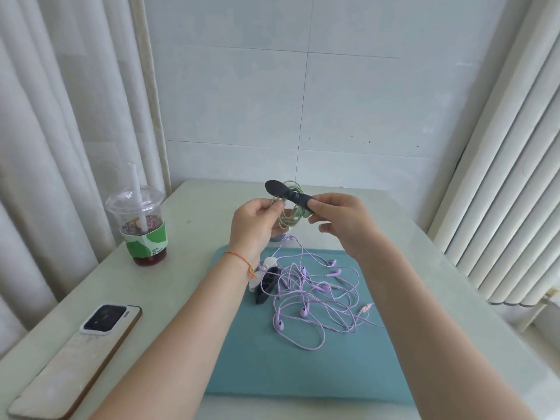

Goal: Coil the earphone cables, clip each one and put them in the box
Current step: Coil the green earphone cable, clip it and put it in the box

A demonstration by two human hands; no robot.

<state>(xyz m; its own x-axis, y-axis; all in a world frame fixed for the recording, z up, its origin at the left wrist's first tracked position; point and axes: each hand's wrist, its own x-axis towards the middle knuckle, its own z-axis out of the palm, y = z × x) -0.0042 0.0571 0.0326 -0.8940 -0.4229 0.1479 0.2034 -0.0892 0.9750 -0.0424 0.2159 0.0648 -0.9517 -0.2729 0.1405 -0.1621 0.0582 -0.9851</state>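
Held up over the far part of the table [394, 225], above the teal mat [242, 359]: a pale green coiled cable [291, 215], pinched at its left rim by the left hand [256, 221], thumb and fingers curled on the strands. Across the top of the coil, a dark clip [288, 195], long axis running left to right and slightly downward to the right; its right end gripped between thumb and fingertip of the right hand [339, 216], its rounded left end free and jutting past the coil toward the upper left. Clip lying flat, not yet folded round the strands, so likely mid-clipping. Next move probably turning on that free left end: needs bending over the bundle toward the gripped end, with the left hand nearer to it. Coil itself thin, glossy, several loose loops, roughly round, hanging below the clip. Lower down on the mat, a tangle of purple earphones [315, 301] still uncoiled, and just left of it a few spare clips [266, 280], dark and white. No box visible. Far left, a drink cup [142, 231]; near left, a phone [75, 359].
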